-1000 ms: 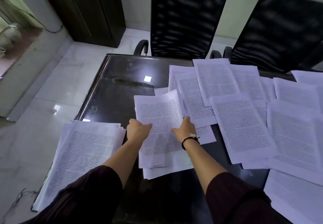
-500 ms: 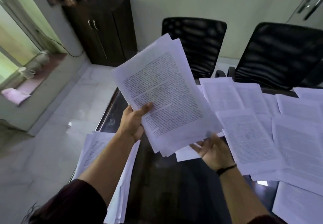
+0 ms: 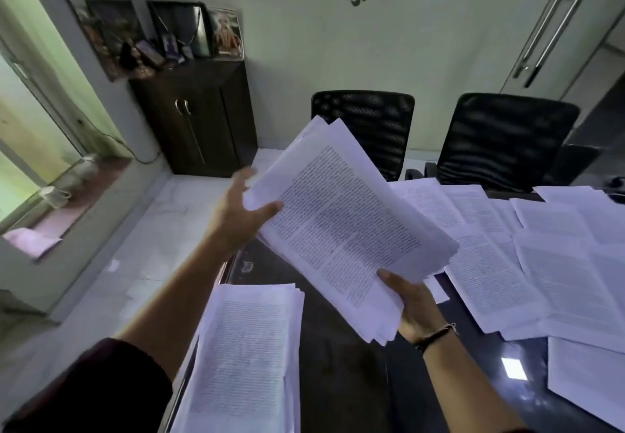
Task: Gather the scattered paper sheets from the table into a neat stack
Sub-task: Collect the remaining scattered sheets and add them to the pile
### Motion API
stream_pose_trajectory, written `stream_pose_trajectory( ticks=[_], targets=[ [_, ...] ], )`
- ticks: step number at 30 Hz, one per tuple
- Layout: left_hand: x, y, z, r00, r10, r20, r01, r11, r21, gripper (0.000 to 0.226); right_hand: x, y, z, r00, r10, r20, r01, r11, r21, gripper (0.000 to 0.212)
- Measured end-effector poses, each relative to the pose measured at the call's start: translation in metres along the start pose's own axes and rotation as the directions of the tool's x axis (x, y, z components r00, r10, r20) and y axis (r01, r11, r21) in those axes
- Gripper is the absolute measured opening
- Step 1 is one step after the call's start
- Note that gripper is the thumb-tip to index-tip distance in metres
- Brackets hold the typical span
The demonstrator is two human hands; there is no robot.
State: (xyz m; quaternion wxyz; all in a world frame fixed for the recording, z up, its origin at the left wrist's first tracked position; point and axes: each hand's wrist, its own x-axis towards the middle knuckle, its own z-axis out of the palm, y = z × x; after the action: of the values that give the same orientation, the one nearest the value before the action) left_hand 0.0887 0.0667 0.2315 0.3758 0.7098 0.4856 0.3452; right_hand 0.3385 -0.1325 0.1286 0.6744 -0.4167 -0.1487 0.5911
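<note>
A dark glossy table (image 3: 341, 378) fills the lower part of the view, and its right half is covered by scattered paper sheets (image 3: 527, 256) that overlap one another, printed side up. On the near left edge of the table a stack of sheets (image 3: 247, 358) is seen, lying flat with its edges roughly aligned and hanging slightly past the table's edge.

Beyond the table two black mesh chairs (image 3: 500, 138) are placed side by side, and a dark wooden cabinet (image 3: 199, 118) is set against the wall to the left, with framed pictures (image 3: 176, 31) propped on its top.

Above the table, between the stack and the scattered sheets, a bundle of sheets (image 3: 341, 229) is held in the air, tilted, with its edges fanned and uneven. The bundle's lower right corner is gripped by the right hand (image 3: 416, 311), whose thumb is laid on the top page while the fingers are curled underneath; a dark bracelet (image 3: 436, 334) is worn on that wrist. The left hand (image 3: 236, 209) is placed at the bundle's upper left edge: the thumb is pressed onto the top page and the fingers, blurred, are spread behind the paper, so the edge is pinched there. Both forearms are extended from dark sleeves (image 3: 91, 388) at the bottom of the view.
</note>
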Motion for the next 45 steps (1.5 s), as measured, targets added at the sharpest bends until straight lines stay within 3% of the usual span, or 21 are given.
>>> stream_pose_trajectory(
  ticks=[3, 6, 9, 11, 12, 16, 18, 20, 23, 27, 32, 35, 37, 40, 45],
  targets=[
    [-0.011, -0.011, -0.012, 0.986, -0.045, 0.162, 0.053, 0.998, -0.044, 0.061, -0.011, 0.017, 0.025, 0.999, -0.032, 0.042, 0.031, 0.999, 0.043, 0.072],
    [-0.021, -0.031, -0.033, 0.979, -0.193, 0.071, 0.206, 0.936, -0.286, 0.06, -0.016, 0.032, 0.046, 0.995, -0.088, -0.045, 0.09, 0.995, 0.04, 0.052],
    [-0.039, -0.059, -0.037, 0.912, -0.375, 0.164, 0.38, 0.625, -0.682, 0.081, -0.021, 0.06, 0.066, 0.986, -0.13, -0.103, 0.13, 0.991, -0.011, 0.05],
    [-0.066, -0.073, -0.026, 0.879, -0.371, 0.3, 0.456, 0.469, -0.756, 0.066, -0.028, 0.087, 0.087, 0.976, -0.148, -0.159, 0.129, 0.984, -0.126, 0.041],
    [-0.08, -0.078, -0.021, 0.865, -0.378, 0.33, 0.484, 0.455, -0.748, 0.051, -0.031, 0.098, 0.095, 0.981, -0.14, -0.138, 0.119, 0.981, -0.153, 0.04],
    [-0.099, -0.111, -0.04, 0.874, -0.372, 0.312, 0.479, 0.558, -0.677, 0.034, -0.04, 0.103, 0.1, 0.987, -0.1, -0.129, 0.096, 0.995, -0.035, 0.046],
    [-0.098, -0.134, -0.058, 0.862, -0.37, 0.345, 0.505, 0.583, -0.636, 0.035, -0.039, 0.089, 0.089, 0.99, -0.083, -0.119, 0.057, 0.978, -0.202, 0.072],
    [-0.104, -0.156, -0.064, 0.829, -0.388, 0.401, 0.557, 0.636, -0.535, 0.037, -0.03, 0.09, 0.082, 0.996, 0.074, -0.046, -0.087, 0.896, -0.436, 0.091],
    [-0.119, -0.184, -0.054, 0.792, -0.412, 0.451, 0.59, 0.708, -0.389, 0.039, -0.012, 0.132, 0.082, 0.966, 0.254, -0.041, -0.213, 0.701, -0.681, 0.051],
    [-0.127, -0.223, -0.04, 0.826, -0.504, 0.253, 0.549, 0.821, -0.156, 0.038, 0.012, 0.2, 0.069, 0.96, 0.099, -0.262, -0.278, 0.451, -0.848, 0.032],
    [-0.136, -0.239, -0.036, 0.778, -0.613, 0.139, 0.598, 0.79, 0.14, 0.049, 0.005, 0.237, 0.079, 0.932, 0.083, -0.353, -0.358, 0.364, -0.86, 0.031],
    [-0.143, -0.231, -0.029, 0.829, -0.559, 0.008, 0.524, 0.782, 0.339, 0.049, 0.002, 0.231, 0.073, 0.922, -0.046, -0.384, -0.362, 0.251, -0.898, 0.033],
    [-0.144, -0.219, -0.019, 0.882, -0.468, -0.056, 0.451, 0.801, 0.394, 0.051, 0.0, 0.215, 0.067, 0.911, -0.141, -0.387, -0.345, 0.252, -0.904, 0.036],
    [-0.134, -0.192, 0.011, 0.935, -0.354, 0.015, 0.329, 0.883, 0.336, 0.047, -0.003, 0.175, 0.056, 0.888, -0.267, -0.374, -0.284, 0.321, -0.904, 0.028],
    [-0.103, -0.144, 0.088, 0.935, -0.309, 0.174, 0.274, 0.941, 0.197, 0.043, 0.0, 0.098, 0.02, 0.853, -0.386, -0.35, -0.188, 0.398, -0.898, 0.019]
  ],
)
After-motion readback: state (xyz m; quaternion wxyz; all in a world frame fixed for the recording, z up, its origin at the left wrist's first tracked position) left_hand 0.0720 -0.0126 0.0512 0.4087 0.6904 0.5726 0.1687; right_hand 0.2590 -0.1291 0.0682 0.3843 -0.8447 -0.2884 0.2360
